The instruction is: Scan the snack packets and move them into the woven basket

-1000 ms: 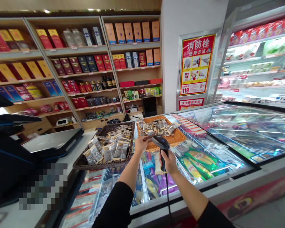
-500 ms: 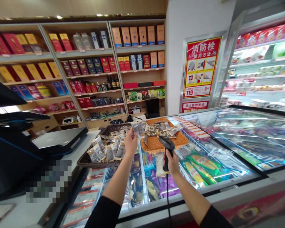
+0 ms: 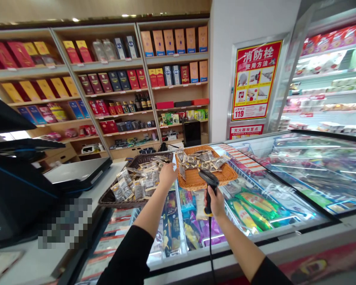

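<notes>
My right hand (image 3: 215, 202) is wrapped round a black handheld barcode scanner (image 3: 209, 180). Its head points over the front of an orange wicker basket (image 3: 192, 184), and its cable hangs down. Several small clear packets (image 3: 206, 156) with dark contents lie in that basket. My left hand (image 3: 167, 175) is between the orange basket and a dark brown wicker basket (image 3: 106, 198), close to the orange rim. Its back faces me and hides most of the fingers; no packet shows in it. The brown basket holds many similar packets (image 3: 139, 188).
Both baskets rest on the glass top of a chest freezer (image 3: 243, 233) filled with packaged food. At the left stand a counter scale (image 3: 77, 172) and a dark machine (image 3: 14, 198). Shelves of boxes (image 3: 112, 81) line the back, and a lit fridge (image 3: 329, 95) stands right.
My left hand has turned over and lowered slightly; the packet it held up is no longer visible in it. The right hand keeps the barcode scanner nearly still. The view has shifted slightly.
</notes>
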The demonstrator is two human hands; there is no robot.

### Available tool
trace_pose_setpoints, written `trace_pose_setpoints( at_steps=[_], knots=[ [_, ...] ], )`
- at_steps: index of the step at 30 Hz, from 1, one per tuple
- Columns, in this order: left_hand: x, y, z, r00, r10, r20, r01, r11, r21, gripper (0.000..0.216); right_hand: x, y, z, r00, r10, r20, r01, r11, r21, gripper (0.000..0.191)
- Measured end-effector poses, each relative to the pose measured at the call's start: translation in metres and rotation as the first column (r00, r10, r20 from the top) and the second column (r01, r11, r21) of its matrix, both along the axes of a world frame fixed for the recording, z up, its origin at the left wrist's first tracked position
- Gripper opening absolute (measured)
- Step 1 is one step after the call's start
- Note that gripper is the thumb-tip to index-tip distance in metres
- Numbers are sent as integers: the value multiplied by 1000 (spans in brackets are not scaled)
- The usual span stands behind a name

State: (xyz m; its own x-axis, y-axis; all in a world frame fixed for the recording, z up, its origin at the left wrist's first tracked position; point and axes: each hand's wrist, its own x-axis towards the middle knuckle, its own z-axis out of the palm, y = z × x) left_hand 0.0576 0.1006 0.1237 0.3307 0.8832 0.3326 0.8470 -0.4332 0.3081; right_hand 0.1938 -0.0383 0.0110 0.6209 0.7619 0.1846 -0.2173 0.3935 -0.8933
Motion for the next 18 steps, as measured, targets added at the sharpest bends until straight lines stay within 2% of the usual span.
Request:
trace_pose_setpoints(
  at_steps=[2,4,6,8,11,13,15,16,18],
  knots=[
    [25,10,-4,998,44,-34,-47,993,-104,39,2,2,-1,1000,-22,2,22,1000,-15,46],
    [39,20,-9,993,95,-63,-104,983,-154,38,4,4,-2,999,-32,4,32,999,-29,46],
    [43,29,-12,990,114,-77,-126,977,-171,30,5,6,-2,1000,-27,7,27,999,-38,46],
    [41,38,-15,995,85,-53,-94,977,-189,18,5,7,-2,1000,-15,22,16,999,-39,47],
    [29,46,-22,984,-32,176,66,980,-187,15,1,5,0,996,0,90,3,1000,-29,46],
    [21,48,-31,893,-114,436,206,964,-170,19,-3,2,2,989,18,146,-15,1000,-24,43],
    [16,46,-41,752,-144,644,318,934,-162,24,-6,-2,4,975,58,212,-54,998,-27,40],
    [14,45,-45,698,-140,702,352,921,-166,27,-8,-4,4,966,71,250,-65,997,-30,40],
    [14,42,-51,660,-113,743,371,908,-192,30,-9,-6,4,945,72,318,-61,997,-45,39]
  ],
)
